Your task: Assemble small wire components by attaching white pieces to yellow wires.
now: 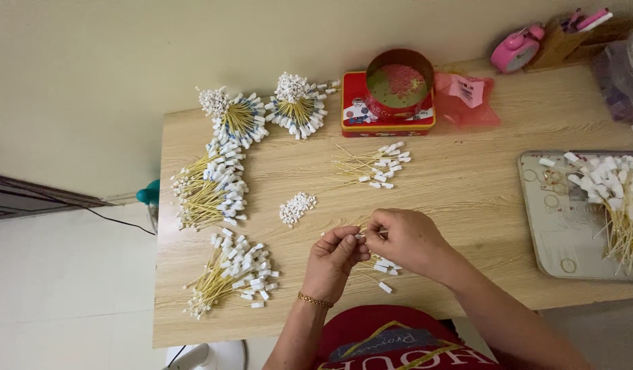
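On the wooden table [467, 199], behind a red rectangular tin [388, 113] and pink packet [467, 96], the left hand [333, 260] and right hand [405, 240] met, pinching a white-tagged stick [360, 236] together above loose sticks [385, 266].

A home work corner — a wooden desk [467, 199] against a plain wall, a pink alarm clock [516, 48] at one o'clock.

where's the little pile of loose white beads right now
In the head view the small pile of white beads lies on the wooden table, left of centre, just up and left of the left hand and below the loose tagged sticks.
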